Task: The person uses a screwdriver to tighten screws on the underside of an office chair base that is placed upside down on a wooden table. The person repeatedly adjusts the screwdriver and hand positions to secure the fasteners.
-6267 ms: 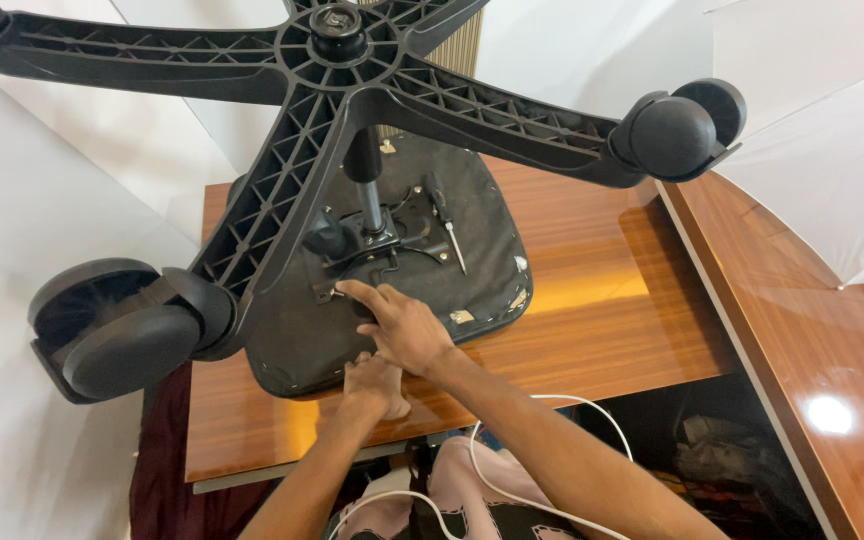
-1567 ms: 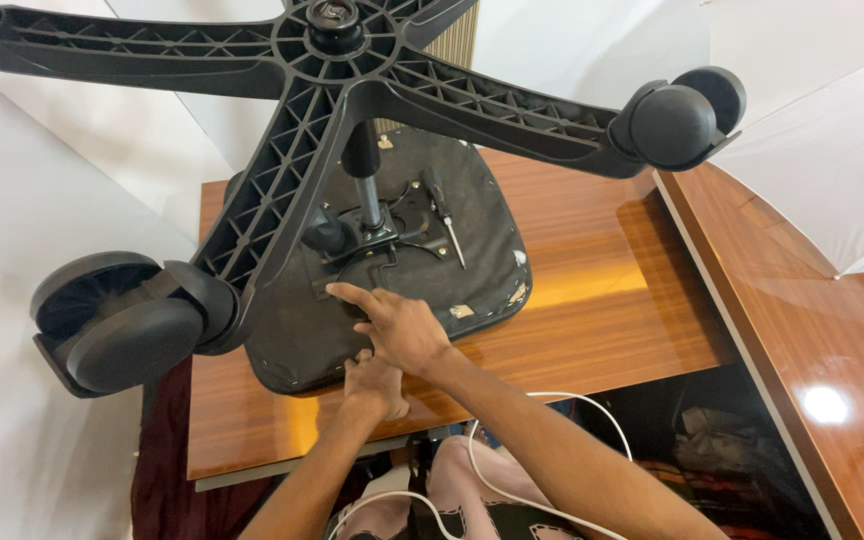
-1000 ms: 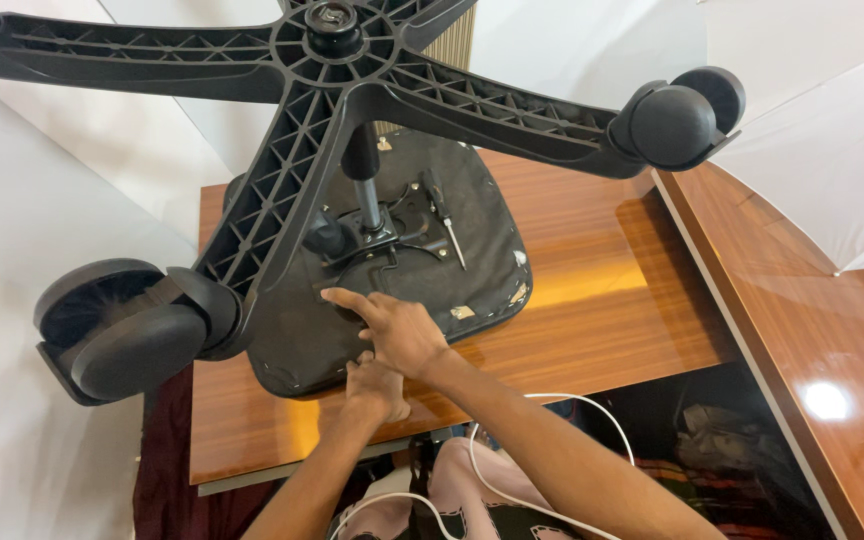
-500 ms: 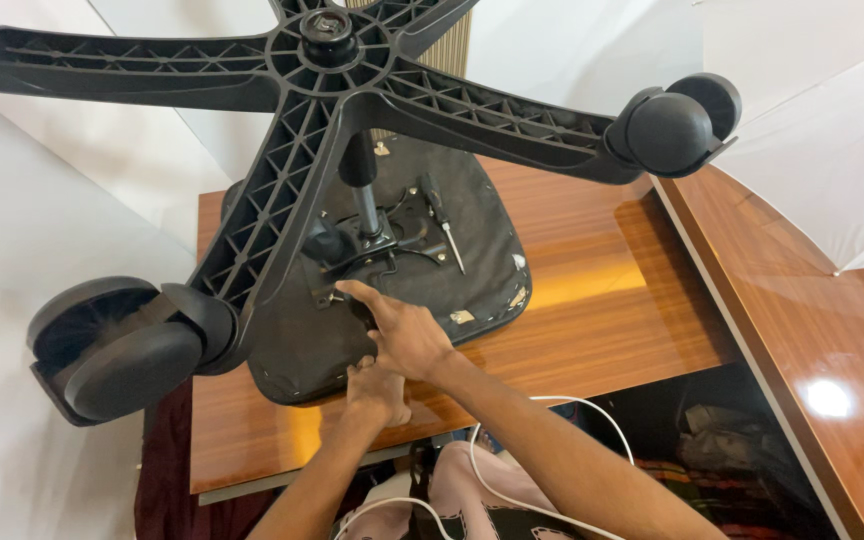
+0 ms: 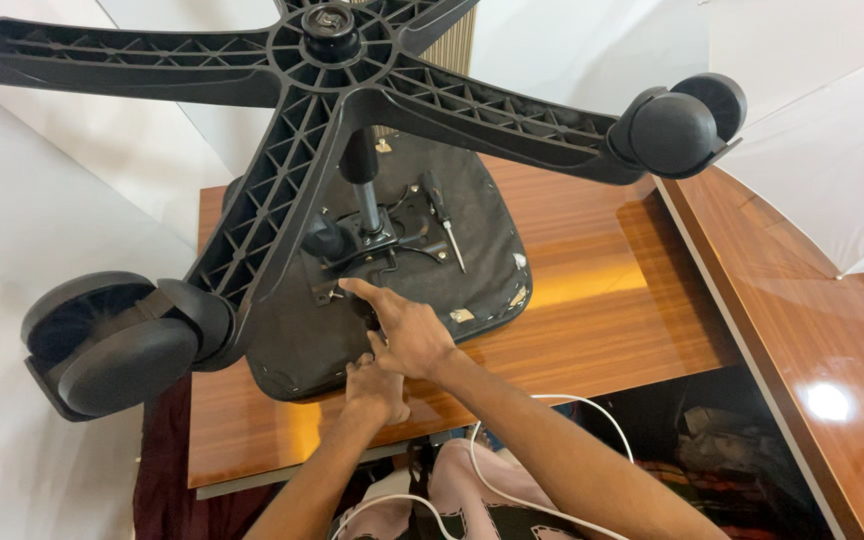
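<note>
Head view: you're looking down on an upturned office chair (image 5: 392,290), its black seat underside lying flat on the wooden table (image 5: 602,290), close to the table's left and near edges. The five-armed star base (image 5: 327,40) fills the top of your view, with one castor (image 5: 112,345) hanging over the table's left edge and another castor (image 5: 677,125) above the far right corner. The gas column (image 5: 362,185) runs down from the hub to the metal mechanism plate (image 5: 382,245) at the seat's centre.

Your right hand (image 5: 407,330) lies on the seat underside, forefinger stretched out with its tip at the near edge of the mechanism plate; the other fingers are loosely curled, and it grasps nothing you can see. Your left hand (image 5: 372,385) sits just behind it at the seat's near edge, touching the right hand; its fingers are bunched, but you cannot tell whether they grip anything.

A screwdriver (image 5: 444,220) rests on the seat, right of the column. A white cable (image 5: 512,470) loops below the table's near edge, over your lap.
</note>
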